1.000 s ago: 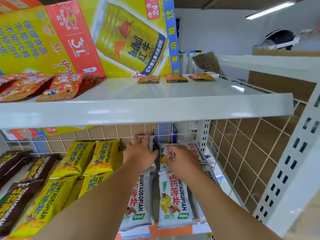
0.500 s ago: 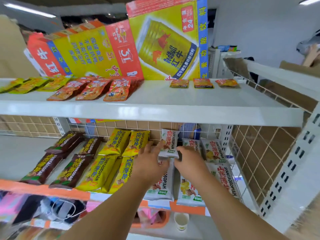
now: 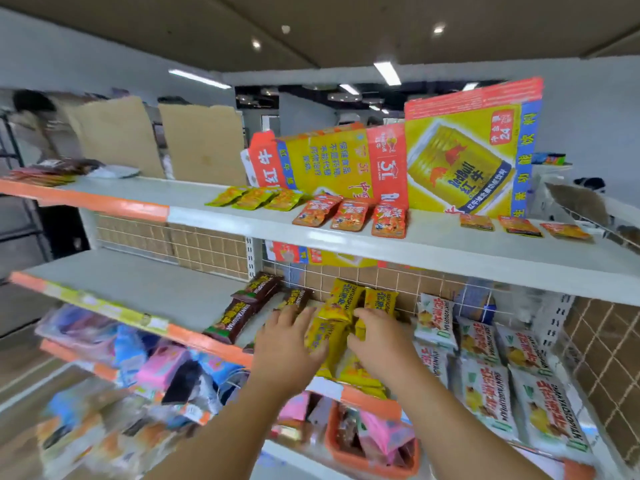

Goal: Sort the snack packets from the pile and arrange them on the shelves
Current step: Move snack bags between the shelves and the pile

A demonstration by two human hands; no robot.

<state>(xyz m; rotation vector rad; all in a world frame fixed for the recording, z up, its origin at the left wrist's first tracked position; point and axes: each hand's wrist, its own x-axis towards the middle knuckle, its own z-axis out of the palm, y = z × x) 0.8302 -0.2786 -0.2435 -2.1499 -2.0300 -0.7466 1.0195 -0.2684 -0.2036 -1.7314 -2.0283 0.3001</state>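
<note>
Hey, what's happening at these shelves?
A person is stocking a shop shelf. The left hand and the right hand are both on the yellow packets on the middle shelf, apparently straightening that row. Brown packets lie to their left and white packets to their right. Small red packets sit on the shelf above, and an orange basket of mixed packets is below.

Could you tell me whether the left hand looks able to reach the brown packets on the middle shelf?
Probably yes: the left hand lies open right beside the brown packets, on the same shelf, with nothing standing between them.
</note>
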